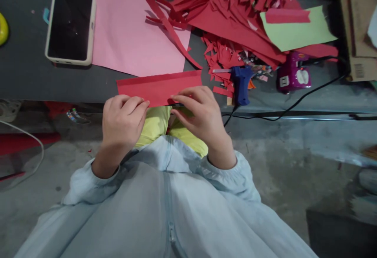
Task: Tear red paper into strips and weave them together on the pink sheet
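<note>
A strip of red paper [159, 87], with a crease along its far edge, lies across the table's front edge. My left hand [122, 118] is closed on its near left part, thumb and fingertips pressed together. My right hand [200, 110] grips the near edge further right, the fingertips on top and the thumb lower, close to the edge. Part of the strip's near side is hidden by my fingers. Just beyond the strip lies a large sheet of pink paper [129, 34].
A phone-like device [70, 24] rests at the left on the pink sheet's edge. Red paper scraps [224, 53] are heaped at the back. A blue glue gun [242, 85], its cord [306, 91], a purple device [294, 73] and a pale green sheet [297, 32] are to the right.
</note>
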